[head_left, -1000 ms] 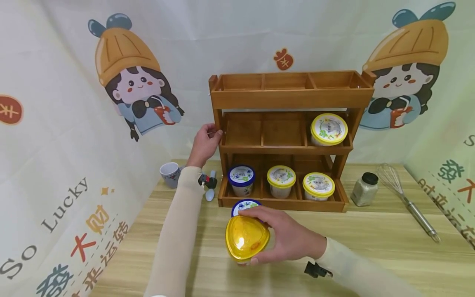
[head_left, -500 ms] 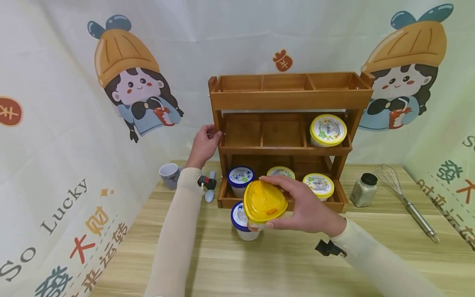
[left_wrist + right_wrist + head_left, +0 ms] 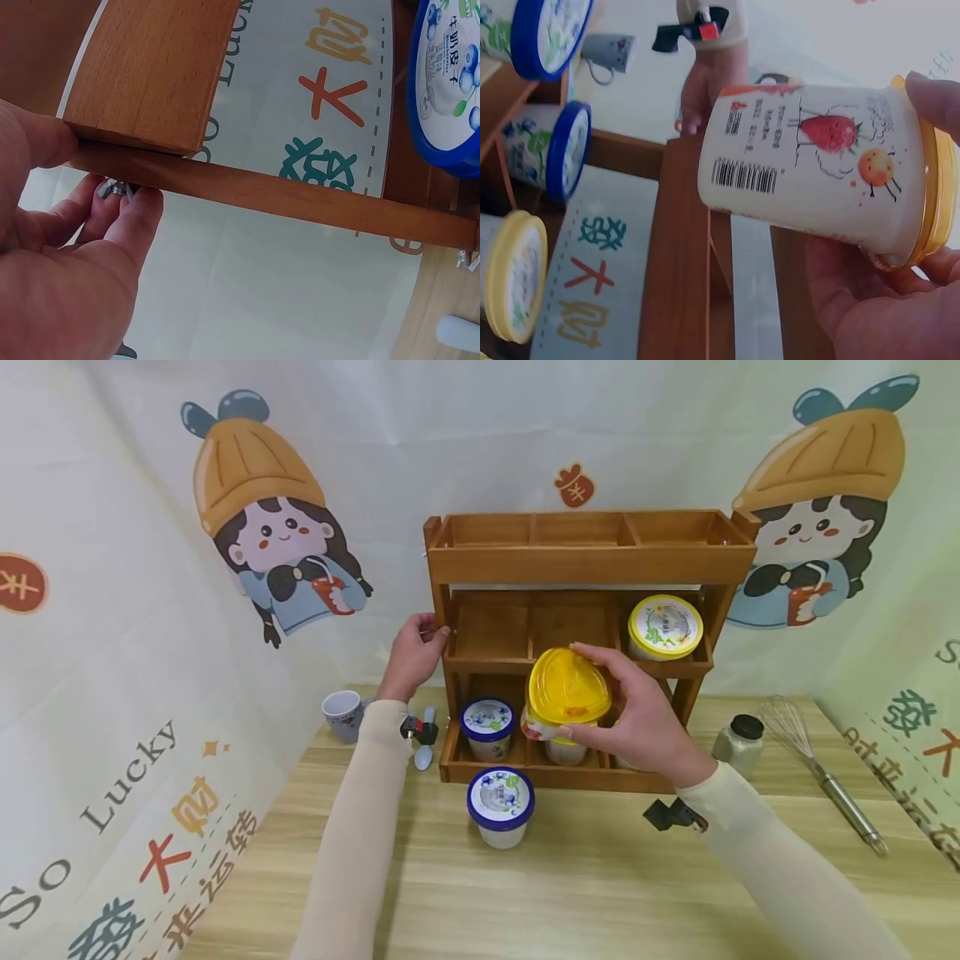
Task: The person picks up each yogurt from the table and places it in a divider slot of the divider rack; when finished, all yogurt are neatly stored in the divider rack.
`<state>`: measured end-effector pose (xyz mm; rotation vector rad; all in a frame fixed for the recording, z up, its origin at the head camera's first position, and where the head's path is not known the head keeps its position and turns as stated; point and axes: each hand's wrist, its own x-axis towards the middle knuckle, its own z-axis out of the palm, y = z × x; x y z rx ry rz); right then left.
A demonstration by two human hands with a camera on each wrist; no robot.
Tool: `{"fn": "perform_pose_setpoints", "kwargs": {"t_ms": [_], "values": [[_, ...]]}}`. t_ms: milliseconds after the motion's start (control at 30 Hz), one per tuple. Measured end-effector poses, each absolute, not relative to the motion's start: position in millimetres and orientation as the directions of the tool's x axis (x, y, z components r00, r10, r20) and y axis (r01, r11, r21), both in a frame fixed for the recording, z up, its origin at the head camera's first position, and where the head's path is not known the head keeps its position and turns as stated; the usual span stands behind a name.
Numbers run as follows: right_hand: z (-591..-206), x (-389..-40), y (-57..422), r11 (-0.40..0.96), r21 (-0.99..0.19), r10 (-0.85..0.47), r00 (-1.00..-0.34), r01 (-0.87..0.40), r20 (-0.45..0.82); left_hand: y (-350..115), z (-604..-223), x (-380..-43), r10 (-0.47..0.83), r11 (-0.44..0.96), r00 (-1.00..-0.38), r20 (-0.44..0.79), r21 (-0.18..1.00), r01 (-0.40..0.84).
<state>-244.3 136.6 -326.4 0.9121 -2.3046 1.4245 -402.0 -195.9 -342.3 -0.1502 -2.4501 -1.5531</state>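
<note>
moved: yellow-lidded cup has risen from low over the desk to the front of the wooden rack, level with its middle shelf.
right hand: fingers clasp the cup by lid and side.
left hand: fingers curl round the rack's left post.
open room: middle shelf's left and centre bays, top tier.
edges: blue-lidded cup stands on the desk just before the rack's front lip.
</note>
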Motion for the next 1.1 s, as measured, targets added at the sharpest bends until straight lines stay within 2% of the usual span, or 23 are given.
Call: {"fn": "perform_pose_setpoints", "kwargs": {"t_ms": [400,600,833,1100], "values": [[-309,-272,144,0.342,-0.716,-0.153,-0.787,-0.609,0.597,-196,-342,-402,-0.026,0.438,-0.960,0.279,0.866,0.239],[-311,-288,142,0.367,-0.708,-0.070,-0.777,-0.603,0.625,-198,-342,-401,-0.040,0.439,-0.963,0.265,0.871,0.221],[-321,-307,137,0.410,-0.685,-0.039,-0.761,-0.603,0.647,-197,-345,-403,-0.027,0.423,-0.965,0.261,0.878,0.225],[-319,-325,131,0.551,-0.608,-0.073,-0.759,-0.572,0.648,-199,-344,-404,-0.038,0.433,-0.968,0.249,0.877,0.209]]}}
